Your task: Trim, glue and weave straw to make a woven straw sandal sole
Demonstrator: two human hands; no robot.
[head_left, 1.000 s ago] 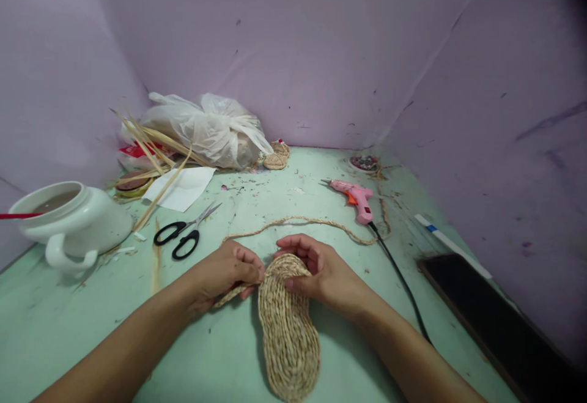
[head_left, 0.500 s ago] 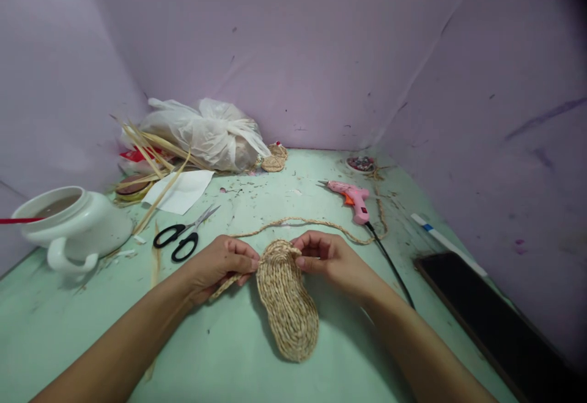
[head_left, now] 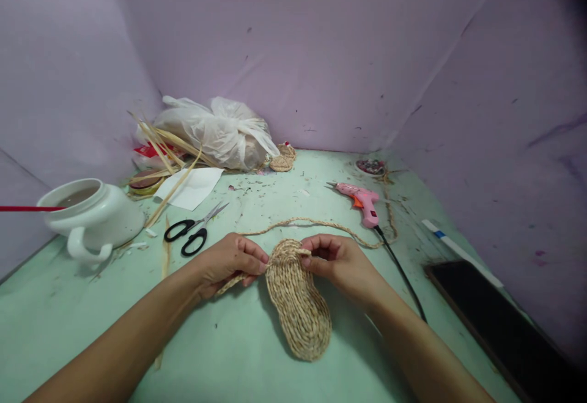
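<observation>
A sole-shaped piece of coiled straw braid (head_left: 300,305) is held between my hands over the table, its rounded upper end between my fingertips. My left hand (head_left: 236,262) pinches the braided straw cord at the upper left edge, and a length of the cord (head_left: 230,283) passes under its fingers. My right hand (head_left: 337,262) pinches a short cord end (head_left: 304,252) at the upper right edge. Behind the hands, more braided cord (head_left: 298,220) curves across the table toward the glue gun.
Scissors (head_left: 195,232) lie left of my hands, near a white pot (head_left: 101,213). A pink glue gun (head_left: 360,200) with a black cable is at right. A phone-like dark slab (head_left: 486,317) lies far right. Straw strips and a plastic bag (head_left: 224,134) sit behind.
The whole view has shifted, so everything appears a little further right. My hands keep the same pinches on the straw piece, with hardly any visible movement.
</observation>
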